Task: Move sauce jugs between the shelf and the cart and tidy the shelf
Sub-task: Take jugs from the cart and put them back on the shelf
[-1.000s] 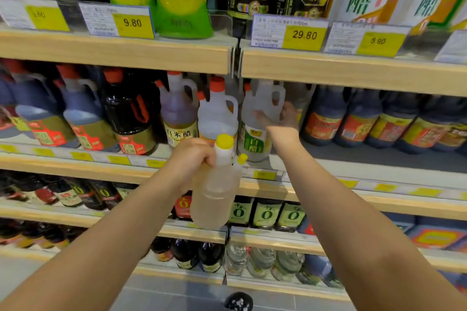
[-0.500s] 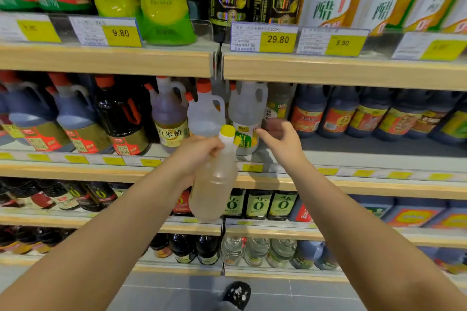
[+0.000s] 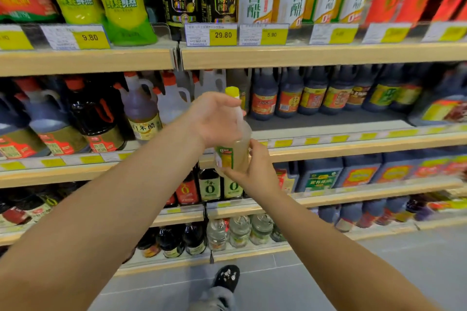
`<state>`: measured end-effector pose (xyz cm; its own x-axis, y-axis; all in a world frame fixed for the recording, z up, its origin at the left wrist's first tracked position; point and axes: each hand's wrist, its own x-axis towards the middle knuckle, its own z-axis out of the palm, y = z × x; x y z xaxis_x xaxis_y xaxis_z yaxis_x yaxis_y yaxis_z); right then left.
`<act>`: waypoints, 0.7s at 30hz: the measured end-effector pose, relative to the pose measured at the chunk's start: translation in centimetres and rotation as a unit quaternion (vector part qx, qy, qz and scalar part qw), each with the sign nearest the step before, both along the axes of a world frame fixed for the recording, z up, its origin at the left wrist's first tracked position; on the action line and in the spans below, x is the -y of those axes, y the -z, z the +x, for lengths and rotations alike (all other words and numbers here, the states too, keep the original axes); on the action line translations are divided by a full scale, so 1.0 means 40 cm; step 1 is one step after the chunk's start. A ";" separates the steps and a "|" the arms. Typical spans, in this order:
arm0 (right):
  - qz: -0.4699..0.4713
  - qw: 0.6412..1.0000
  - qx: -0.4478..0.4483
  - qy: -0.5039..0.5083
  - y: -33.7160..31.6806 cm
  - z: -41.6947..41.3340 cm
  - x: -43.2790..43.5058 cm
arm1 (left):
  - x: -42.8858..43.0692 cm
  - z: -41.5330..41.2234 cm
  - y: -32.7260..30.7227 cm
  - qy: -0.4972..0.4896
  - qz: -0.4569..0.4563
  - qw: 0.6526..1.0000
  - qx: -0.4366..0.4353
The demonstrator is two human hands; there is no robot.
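Observation:
A pale clear jug (image 3: 236, 151) with a yellow cap and a green-yellow label hangs upright in front of the second shelf (image 3: 353, 146). My left hand (image 3: 217, 118) grips its neck and handle from the left. Under the jug's base, my right hand (image 3: 255, 169) cups it with the fingers curled round the bottom. Behind my hands stand white and purple vinegar jugs (image 3: 144, 111) with orange caps.
Dark soy jugs (image 3: 288, 98) line the second shelf to the right, with a bare strip of shelf in front of them. Big dark jugs (image 3: 50, 129) fill the left. Bottles fill the lower shelves; pouches and price tags sit above. My shoe (image 3: 226, 278) is on the grey floor.
My right hand left the shelf jugs and came down under the jug's base. The jug turned upright and rose a little. My view shifted left.

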<state>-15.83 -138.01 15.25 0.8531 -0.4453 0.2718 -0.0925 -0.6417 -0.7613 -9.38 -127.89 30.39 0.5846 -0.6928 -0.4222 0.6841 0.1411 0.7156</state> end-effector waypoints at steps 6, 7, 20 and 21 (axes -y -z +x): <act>0.024 0.996 0.012 0.083 -0.006 0.002 0.003 | -0.011 -0.038 -0.029 0.077 0.031 0.996 0.024; 0.027 0.996 0.016 0.078 -0.010 0.000 0.012 | -0.019 -0.033 -0.029 0.083 0.044 0.995 0.032; -0.031 0.993 0.111 0.001 -0.110 0.117 0.183 | -0.054 0.146 0.096 0.016 0.281 0.923 0.262; -0.033 0.994 0.108 -0.009 -0.108 0.138 0.198 | -0.049 0.161 0.119 0.019 0.301 0.912 0.276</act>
<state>-10.32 -145.93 19.56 0.7792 -0.4055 0.4780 0.0816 -0.6905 -0.7187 -2.93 -125.95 25.62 0.8037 -0.4569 -0.3812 0.1912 -0.4083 0.8926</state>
